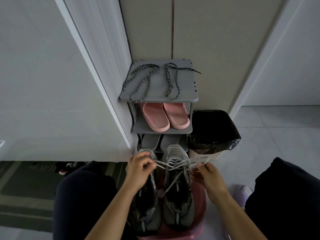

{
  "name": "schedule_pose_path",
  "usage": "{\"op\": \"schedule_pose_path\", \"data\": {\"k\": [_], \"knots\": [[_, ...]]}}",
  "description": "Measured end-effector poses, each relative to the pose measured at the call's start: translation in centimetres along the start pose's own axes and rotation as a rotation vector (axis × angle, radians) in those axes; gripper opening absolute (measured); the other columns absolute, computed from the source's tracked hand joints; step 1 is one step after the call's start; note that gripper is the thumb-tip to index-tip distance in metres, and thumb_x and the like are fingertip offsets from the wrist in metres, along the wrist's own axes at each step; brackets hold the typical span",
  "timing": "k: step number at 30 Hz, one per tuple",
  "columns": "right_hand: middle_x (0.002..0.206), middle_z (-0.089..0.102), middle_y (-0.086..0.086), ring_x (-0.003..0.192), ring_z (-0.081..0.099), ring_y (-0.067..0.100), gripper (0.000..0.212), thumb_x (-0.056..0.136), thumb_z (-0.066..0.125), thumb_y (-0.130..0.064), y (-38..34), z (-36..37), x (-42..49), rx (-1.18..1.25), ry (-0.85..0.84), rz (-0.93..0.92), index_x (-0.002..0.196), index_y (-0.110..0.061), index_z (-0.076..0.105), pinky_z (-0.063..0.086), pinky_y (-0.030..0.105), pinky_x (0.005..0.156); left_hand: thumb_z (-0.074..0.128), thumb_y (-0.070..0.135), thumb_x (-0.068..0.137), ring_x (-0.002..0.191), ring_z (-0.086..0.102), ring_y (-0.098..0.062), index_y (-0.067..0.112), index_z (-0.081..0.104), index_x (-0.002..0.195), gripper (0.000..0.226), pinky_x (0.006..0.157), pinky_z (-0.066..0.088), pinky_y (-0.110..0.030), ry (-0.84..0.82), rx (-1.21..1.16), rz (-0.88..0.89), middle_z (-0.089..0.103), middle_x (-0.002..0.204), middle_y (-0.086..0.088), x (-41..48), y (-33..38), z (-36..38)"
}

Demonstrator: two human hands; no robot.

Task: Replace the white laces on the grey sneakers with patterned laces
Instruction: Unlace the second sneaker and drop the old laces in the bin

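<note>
Two grey sneakers stand side by side on a pink stool (199, 227) between my knees: the left sneaker (147, 213) and the right sneaker (178, 205). A white lace (180, 162) is stretched sideways above the right sneaker's front. My left hand (140, 168) pinches one part of it, my right hand (207, 177) pinches the other. The left sneaker shows no lace in its eyelets. Two patterned dark laces (138, 78) (171, 80) lie loose on the top of the grey shoe rack (188, 94).
Pink slippers (164, 116) sit on the rack's middle shelf, grey slippers (150, 141) below. A bin with a black bag (213, 129) stands to the rack's right. White cabinet walls close in on both sides. A dark mat (26, 187) lies at the left.
</note>
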State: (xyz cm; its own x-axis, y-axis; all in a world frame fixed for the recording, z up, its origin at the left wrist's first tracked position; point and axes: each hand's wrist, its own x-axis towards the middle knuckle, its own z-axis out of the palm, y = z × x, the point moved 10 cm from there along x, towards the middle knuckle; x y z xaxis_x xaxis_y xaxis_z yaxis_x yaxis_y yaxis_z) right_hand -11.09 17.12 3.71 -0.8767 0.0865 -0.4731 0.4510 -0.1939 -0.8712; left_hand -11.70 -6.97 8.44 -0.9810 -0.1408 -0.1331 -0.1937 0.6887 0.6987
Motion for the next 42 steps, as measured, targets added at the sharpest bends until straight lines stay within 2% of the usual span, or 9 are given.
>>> {"op": "schedule_pose_path", "data": {"k": [4,9,16,21,24,27,33,36,42], "knots": [[0.069,0.061,0.008,0.062,0.057,0.017,0.019,0.095,0.048,-0.011,-0.6,-0.6,0.2,0.025,-0.006,-0.009,0.079,-0.007,0.057,0.049,0.020,0.056,0.060,0.029,0.088,0.127,0.036,-0.021,0.038,0.061,0.070,0.020,0.102,0.025,-0.031,-0.055,-0.077,-0.091,0.050,0.128,0.000,-0.3,-1.5,-0.1],[0.073,0.061,0.007,0.070,0.056,0.016,0.008,0.088,0.058,-0.004,0.4,3.2,-0.2,-0.307,-0.170,-0.087,0.080,-0.006,0.061,0.046,0.022,0.065,0.056,0.043,0.088,0.130,0.028,-0.011,0.029,0.069,0.103,0.025,0.113,0.014,-0.036,-0.060,0.217,-0.002,0.044,0.132,0.017,-1.0,1.8,2.6],[0.075,0.060,0.011,0.065,0.057,0.020,0.021,0.097,0.042,-0.008,-0.8,-0.9,0.1,0.073,0.047,-0.023,0.078,-0.004,0.052,0.050,0.025,0.057,0.061,0.021,0.087,0.119,0.043,-0.027,0.012,0.071,0.089,0.014,0.093,0.027,-0.032,0.228,0.066,-0.108,0.056,0.121,-0.005,-0.9,-2.0,-3.2],[0.070,0.058,0.006,0.067,0.053,0.018,0.014,0.089,0.057,-0.010,-0.2,2.8,-0.8,-0.273,-0.140,-0.083,0.076,-0.009,0.055,0.044,0.024,0.061,0.061,0.017,0.087,0.100,0.050,-0.012,0.014,0.061,0.102,0.015,0.088,0.040,-0.026,0.286,0.028,0.159,0.053,0.108,0.003,-4.5,4.6,-2.0],[0.068,0.059,0.006,0.064,0.053,0.016,0.012,0.087,0.058,-0.004,-0.1,2.7,-0.6,-0.283,-0.125,-0.097,0.076,-0.008,0.057,0.044,0.022,0.059,0.048,0.020,0.095,0.097,0.055,-0.008,0.018,0.055,0.111,0.018,0.086,0.042,-0.022,-0.062,-0.199,-0.096,0.057,0.108,0.004,-5.4,3.8,3.7],[0.068,0.056,0.010,0.066,0.050,0.020,0.018,0.091,0.054,-0.008,0.3,2.1,-0.4,-0.245,-0.081,-0.075,0.073,-0.008,0.054,0.042,0.032,0.063,0.043,0.021,0.098,0.104,0.056,-0.018,0.010,0.053,0.117,0.025,0.092,0.043,-0.026,-0.142,-0.400,-0.370,0.057,0.113,-0.003,-5.0,2.0,5.8],[0.065,0.053,-0.002,0.062,0.050,0.015,0.025,0.092,0.053,-0.011,-0.8,2.4,-0.5,-0.479,-0.037,-0.215,0.068,-0.017,0.047,0.040,0.017,0.056,0.047,0.019,0.096,0.087,0.055,-0.015,0.013,0.053,0.092,0.009,0.075,0.041,-0.025,-0.053,-0.326,-0.377,0.058,0.100,-0.005,-2.9,1.9,6.0],[0.077,0.063,0.012,0.073,0.062,0.028,0.021,0.094,0.049,-0.011,-0.5,1.2,-0.1,-0.396,0.031,-0.194,0.073,-0.014,0.046,0.050,0.033,0.067,0.045,0.019,0.096,0.080,0.052,-0.014,0.017,0.047,0.079,0.017,0.063,0.037,-0.019,0.013,-0.292,-0.354,0.055,0.092,-0.003,-3.1,1.8,5.9],[0.071,0.066,0.016,0.053,0.065,0.016,0.024,0.098,0.036,-0.007,0.6,-0.2,0.3,-0.023,0.069,-0.051,0.084,0.006,0.050,0.052,0.020,0.048,0.036,0.009,0.096,0.074,0.061,-0.023,0.008,0.049,0.084,0.017,0.071,0.047,-0.037,0.081,-1.012,-0.632,0.061,0.081,-0.012,-4.5,0.2,7.0]]}}
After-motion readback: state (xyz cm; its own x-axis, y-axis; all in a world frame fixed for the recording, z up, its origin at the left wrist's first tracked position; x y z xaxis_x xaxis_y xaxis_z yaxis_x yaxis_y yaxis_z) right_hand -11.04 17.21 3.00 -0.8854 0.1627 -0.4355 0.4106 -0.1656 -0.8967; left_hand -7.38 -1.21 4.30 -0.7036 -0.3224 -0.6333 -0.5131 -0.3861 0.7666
